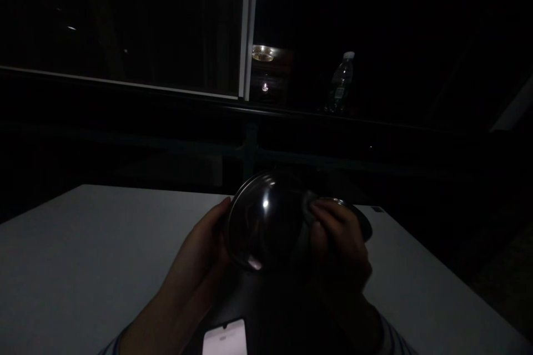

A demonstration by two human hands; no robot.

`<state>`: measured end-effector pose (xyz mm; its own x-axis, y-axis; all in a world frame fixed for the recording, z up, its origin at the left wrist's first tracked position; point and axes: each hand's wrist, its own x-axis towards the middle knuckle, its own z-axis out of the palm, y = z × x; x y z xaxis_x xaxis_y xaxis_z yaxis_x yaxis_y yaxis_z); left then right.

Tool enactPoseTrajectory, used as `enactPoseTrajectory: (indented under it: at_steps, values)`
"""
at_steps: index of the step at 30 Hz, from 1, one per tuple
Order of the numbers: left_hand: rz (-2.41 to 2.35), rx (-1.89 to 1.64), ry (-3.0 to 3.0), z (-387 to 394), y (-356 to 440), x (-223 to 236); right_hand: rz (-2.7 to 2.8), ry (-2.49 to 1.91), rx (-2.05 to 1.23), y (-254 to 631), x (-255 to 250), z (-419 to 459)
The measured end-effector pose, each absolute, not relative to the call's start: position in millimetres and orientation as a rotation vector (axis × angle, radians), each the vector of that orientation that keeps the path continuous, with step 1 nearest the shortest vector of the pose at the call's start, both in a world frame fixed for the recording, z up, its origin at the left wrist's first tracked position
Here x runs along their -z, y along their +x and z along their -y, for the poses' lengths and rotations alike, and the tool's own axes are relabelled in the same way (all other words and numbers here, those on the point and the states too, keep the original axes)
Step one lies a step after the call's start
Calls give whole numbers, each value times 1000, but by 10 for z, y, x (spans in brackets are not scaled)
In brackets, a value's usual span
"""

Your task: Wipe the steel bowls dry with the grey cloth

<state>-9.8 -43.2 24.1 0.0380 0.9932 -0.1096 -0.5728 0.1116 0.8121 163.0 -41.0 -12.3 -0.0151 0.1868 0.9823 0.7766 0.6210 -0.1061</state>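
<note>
A shiny, rounded metal bowl (262, 227) is held tilted above the near part of the table, its curved outer side towards me. My left hand (204, 258) grips its left rim, fingers partly hidden behind it. My right hand (343, 244) pinches a small dark cloth (308, 205) against the bowl's right side. Just beyond the right hand, a second round metal piece (363, 222) shows its curved edge; the hand covers much of it, so its kind is unclear.
The white table (104, 249) spreads to both sides. A phone (225, 338) with a lit screen lies at the near edge. Past the table, a plastic bottle (340, 86) stands on a dark ledge by a window frame (246, 28). The light is very dim.
</note>
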Motion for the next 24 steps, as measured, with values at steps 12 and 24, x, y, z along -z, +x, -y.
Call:
enactPoseTrajectory:
  at_steps: [12, 24]
  values:
    - [-893, -1360, 589, 442, -5, -145, 1937, -718, 901, 1216, 340, 550]
    - [-966, -1360, 775, 401, -1, -54, 1701, -853, 565, 1604, 71, 353]
